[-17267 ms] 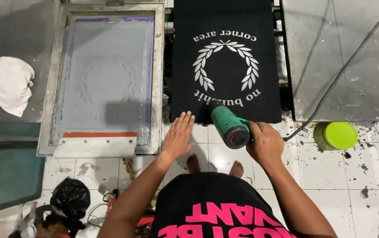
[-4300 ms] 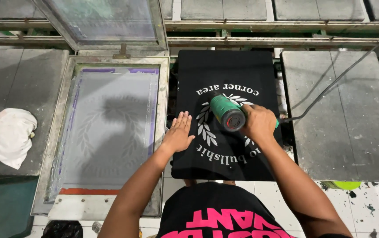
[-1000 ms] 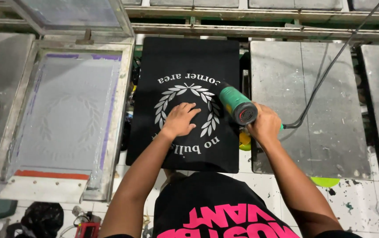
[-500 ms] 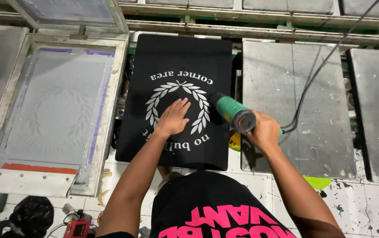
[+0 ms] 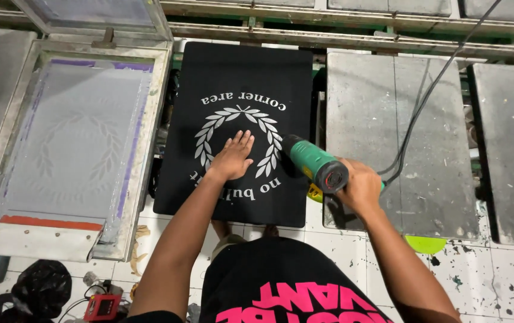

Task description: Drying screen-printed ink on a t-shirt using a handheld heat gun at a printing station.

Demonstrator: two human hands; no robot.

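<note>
Grey metal makes up the counter (image 5: 400, 119), a row of flat platens running out to the right of the right hand. Just left of the left hand lies the large printing screen (image 5: 77, 149) in its pale frame, with a faint wreath ghosted in the mesh and a red strip along its near edge. Under the left hand sits the black printed cloth (image 5: 239, 78), stretched flat on its own platen; it bears a white laurel wreath with curved white lettering above and below, upside down to the wearer. The left hand (image 5: 233, 158) rests palm down, fingers spread, on the middle of that wreath. The right hand (image 5: 361, 188) is wrapped around the grip of the green heat gun (image 5: 313, 162), whose nozzle points left over the lower right edge of the wreath, close to the left hand's fingers. A black cable (image 5: 424, 101) runs from behind the right hand up across the grey platen. Below the right hand a lime-green round lid (image 5: 425, 244) peeks out from under the platen's edge, above the white tiled floor (image 5: 496, 281) spattered with black specks.
</note>
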